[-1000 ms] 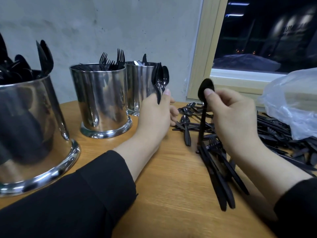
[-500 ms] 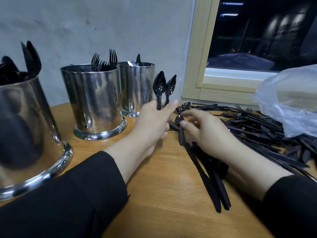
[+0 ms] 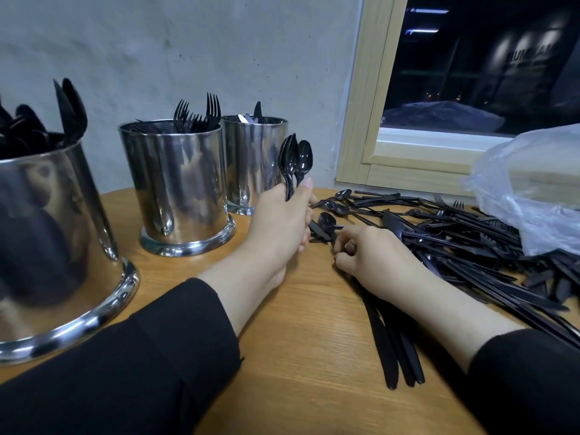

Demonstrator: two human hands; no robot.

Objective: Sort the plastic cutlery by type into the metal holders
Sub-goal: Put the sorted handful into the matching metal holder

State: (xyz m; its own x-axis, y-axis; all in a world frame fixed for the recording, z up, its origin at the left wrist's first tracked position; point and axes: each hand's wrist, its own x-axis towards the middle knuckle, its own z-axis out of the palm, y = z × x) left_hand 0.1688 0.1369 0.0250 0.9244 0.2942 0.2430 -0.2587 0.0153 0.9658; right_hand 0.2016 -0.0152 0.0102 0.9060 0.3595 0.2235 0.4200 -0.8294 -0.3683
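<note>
The plastic cutlery (image 3: pixel 470 243) is spread in a tangled black heap on the right of the wooden table (image 3: pixel 298 356), while a small bunch of spoons (image 3: pixel 295 164) is held upright in the curled fingers of the left hand (image 3: pixel 279 221) and a single piece at the heap's near edge is pinched by the closed fingertips of the right hand (image 3: pixel 370 255). A neighbouring handle could be dragged out with the pinched piece, or the gathered spoons could slip and fan apart, since the pieces are interlocked and slick. Three metal holders (image 3: pixel 179 186) are stood along the grey wall (image 3: pixel 188 51), with a clear plastic bag (image 3: pixel 533 189) and a dark window (image 3: pixel 486 67) seen beyond the heap.
</note>
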